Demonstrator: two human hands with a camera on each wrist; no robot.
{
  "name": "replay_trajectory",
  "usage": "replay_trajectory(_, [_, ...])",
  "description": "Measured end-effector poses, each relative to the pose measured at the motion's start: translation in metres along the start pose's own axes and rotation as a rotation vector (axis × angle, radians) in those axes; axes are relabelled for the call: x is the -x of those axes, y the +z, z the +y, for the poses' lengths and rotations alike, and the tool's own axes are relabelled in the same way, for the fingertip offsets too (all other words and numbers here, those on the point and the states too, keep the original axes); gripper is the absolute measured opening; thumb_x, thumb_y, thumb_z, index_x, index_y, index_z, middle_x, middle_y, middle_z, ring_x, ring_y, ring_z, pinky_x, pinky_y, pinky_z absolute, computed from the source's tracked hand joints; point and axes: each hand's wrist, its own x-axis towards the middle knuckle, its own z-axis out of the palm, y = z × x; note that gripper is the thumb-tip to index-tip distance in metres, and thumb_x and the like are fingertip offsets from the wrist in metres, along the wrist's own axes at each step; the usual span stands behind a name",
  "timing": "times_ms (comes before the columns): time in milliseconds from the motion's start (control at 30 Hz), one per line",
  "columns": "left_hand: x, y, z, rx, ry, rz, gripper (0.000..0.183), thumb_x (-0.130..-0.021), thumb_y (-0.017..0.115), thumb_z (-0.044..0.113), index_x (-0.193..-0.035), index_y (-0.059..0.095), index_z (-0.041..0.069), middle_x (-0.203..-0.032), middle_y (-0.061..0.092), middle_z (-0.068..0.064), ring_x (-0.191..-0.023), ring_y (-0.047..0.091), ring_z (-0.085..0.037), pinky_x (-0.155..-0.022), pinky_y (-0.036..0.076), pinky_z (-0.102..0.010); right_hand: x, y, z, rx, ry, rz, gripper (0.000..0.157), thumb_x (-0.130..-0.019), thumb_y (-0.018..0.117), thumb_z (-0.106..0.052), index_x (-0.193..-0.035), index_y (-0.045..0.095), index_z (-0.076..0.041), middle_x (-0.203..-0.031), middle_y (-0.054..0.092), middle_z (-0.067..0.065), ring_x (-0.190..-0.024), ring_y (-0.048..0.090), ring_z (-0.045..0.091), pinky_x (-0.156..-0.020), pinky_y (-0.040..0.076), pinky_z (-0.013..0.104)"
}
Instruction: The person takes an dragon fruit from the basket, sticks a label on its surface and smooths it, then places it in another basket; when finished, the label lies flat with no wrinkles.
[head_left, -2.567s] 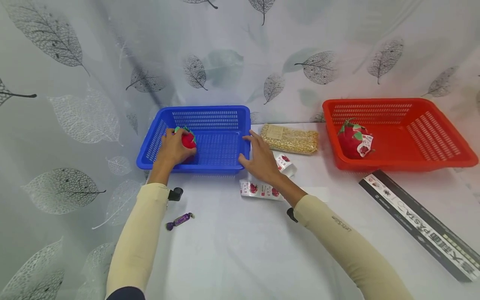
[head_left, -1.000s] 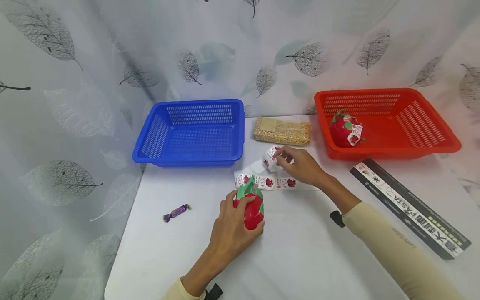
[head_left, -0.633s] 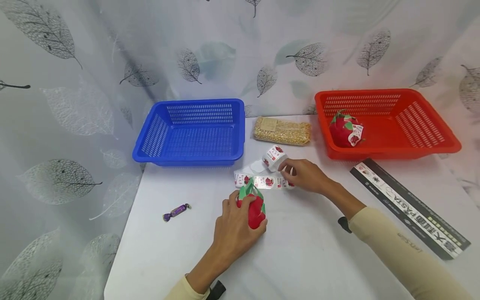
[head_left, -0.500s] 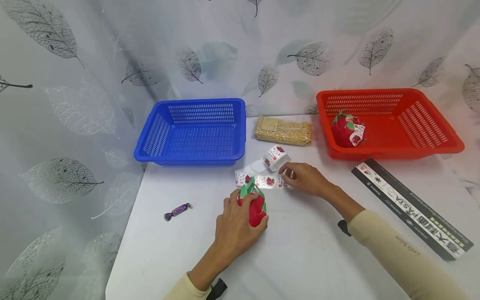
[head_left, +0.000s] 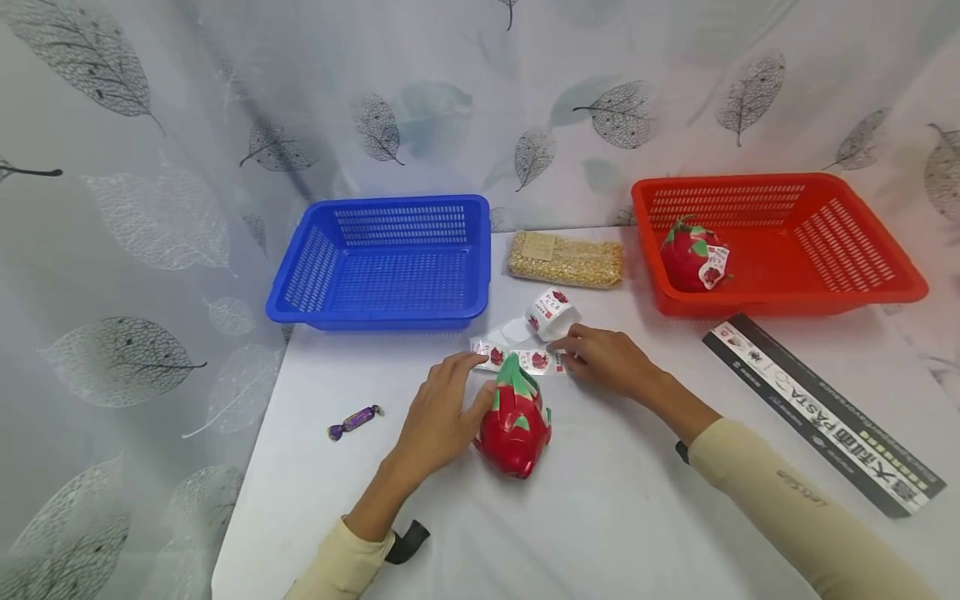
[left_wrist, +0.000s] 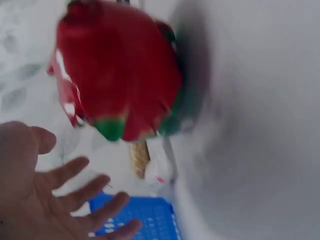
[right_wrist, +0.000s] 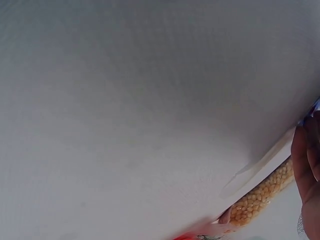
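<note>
A shiny red dragon fruit point(head_left: 516, 437) with green leaf tips lies on the white table, near the middle of the head view. Just left of it is my left hand point(head_left: 438, 417), fingers spread and thumb beside the fruit. The left wrist view shows that palm point(left_wrist: 45, 200) off the fruit point(left_wrist: 117, 70). My right hand point(head_left: 611, 358) pinches a strip of stickers point(head_left: 538, 360) near its right end; the hand hides that end. The strip comes from a sticker roll point(head_left: 551, 312) behind it. In the right wrist view, the right fingers point(right_wrist: 307, 150) show at the edge.
A blue basket point(head_left: 375, 323) stands at the back left. In the red basket point(head_left: 795, 304) at right sits a labelled dragon fruit point(head_left: 686, 258). Between them lies a bag of corn kernels point(head_left: 566, 260). A purple-wrapped candy point(head_left: 355, 422) is at left, a long pasta box point(head_left: 821, 412) at right.
My left hand carried the dragon fruit from the blue basket to the table, then let go and drew back left. My right hand went from the basket's side to the sticker strip.
</note>
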Motion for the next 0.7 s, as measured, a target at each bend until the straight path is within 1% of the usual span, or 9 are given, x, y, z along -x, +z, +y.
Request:
replay_trajectory(33, [-0.004,-0.002,-0.005,-0.001,0.027,-0.019,0.049,-0.109,0.056,0.035,-0.154,0.053,0.017,-0.158,0.05,-0.008,-0.147,0.045,-0.03,-0.115,0.046,-0.057,0.0,0.0,0.0,0.025,-0.01,-0.002,0.037,-0.094,0.081,-0.019,-0.13,0.078,-0.019,-0.109,0.072,0.003,-0.09,0.068,0.015,-0.072,0.056,0.026])
replay_trajectory(100, [-0.012,-0.005,-0.015,-0.034,0.089,-0.056,0.044,-0.11,0.052,0.026,-0.153,0.055,0.015,-0.158,0.052,-0.009,-0.148,0.045,-0.031,-0.12,0.04,-0.057,0.0,0.001,0.0,0.079,-0.03,0.0,0.038,-0.093,0.082,-0.019,-0.131,0.078,-0.02,-0.11,0.072,0.003,-0.089,0.068,0.015,-0.07,0.055,0.025])
replay_trajectory(200, [-0.021,-0.006,-0.027,-0.125,0.17,-0.095,0.043,-0.11,0.05,0.018,-0.152,0.057,0.011,-0.158,0.053,-0.012,-0.148,0.045,-0.034,-0.123,0.036,-0.059,0.001,0.002,0.0,0.153,-0.069,0.017,0.04,-0.092,0.083,-0.02,-0.132,0.077,-0.021,-0.11,0.071,0.004,-0.087,0.067,0.016,-0.066,0.054,0.024])
replay_trajectory(267, [-0.024,-0.005,-0.032,-0.186,0.202,-0.11,0.043,-0.109,0.051,0.015,-0.152,0.057,0.011,-0.158,0.053,-0.013,-0.148,0.045,-0.036,-0.123,0.035,-0.06,0.002,0.003,0.0,0.186,-0.089,0.027,0.04,-0.092,0.083,-0.02,-0.132,0.077,-0.022,-0.11,0.071,0.004,-0.085,0.067,0.016,-0.064,0.053,0.024])
replay_trajectory(367, [-0.027,-0.003,-0.037,-0.25,0.223,-0.118,0.044,-0.109,0.052,0.013,-0.153,0.056,0.012,-0.158,0.053,-0.012,-0.147,0.046,-0.036,-0.124,0.034,-0.059,0.002,0.004,0.0,0.207,-0.105,0.039,0.04,-0.092,0.084,-0.021,-0.132,0.077,-0.022,-0.11,0.072,0.004,-0.084,0.067,0.016,-0.062,0.052,0.023])
replay_trajectory(533, [-0.028,-0.004,-0.04,-0.291,0.232,-0.119,0.044,-0.109,0.053,0.012,-0.153,0.056,0.012,-0.159,0.052,-0.011,-0.147,0.045,-0.035,-0.124,0.034,-0.059,0.002,0.004,0.0,0.216,-0.114,0.054,0.041,-0.09,0.086,-0.022,-0.13,0.078,-0.02,-0.11,0.072,0.005,-0.085,0.069,0.017,-0.063,0.054,0.024])
replay_trajectory(633, [-0.031,-0.004,-0.041,-0.308,0.229,-0.151,0.047,-0.108,0.053,0.011,-0.156,0.053,0.013,-0.162,0.049,-0.01,-0.15,0.043,-0.035,-0.126,0.032,-0.058,0.001,0.004,0.0,0.223,-0.114,0.055,0.042,-0.089,0.087,-0.023,-0.13,0.078,-0.02,-0.111,0.072,0.006,-0.086,0.071,0.018,-0.063,0.056,0.025])
replay_trajectory(700, [-0.034,-0.003,-0.042,-0.344,0.236,-0.185,0.051,-0.108,0.054,0.012,-0.159,0.049,0.014,-0.166,0.045,-0.009,-0.152,0.04,-0.035,-0.127,0.029,-0.059,0.002,0.004,0.0,0.229,-0.115,0.059,0.043,-0.089,0.087,-0.023,-0.13,0.078,-0.02,-0.112,0.073,0.006,-0.088,0.072,0.019,-0.064,0.057,0.025])
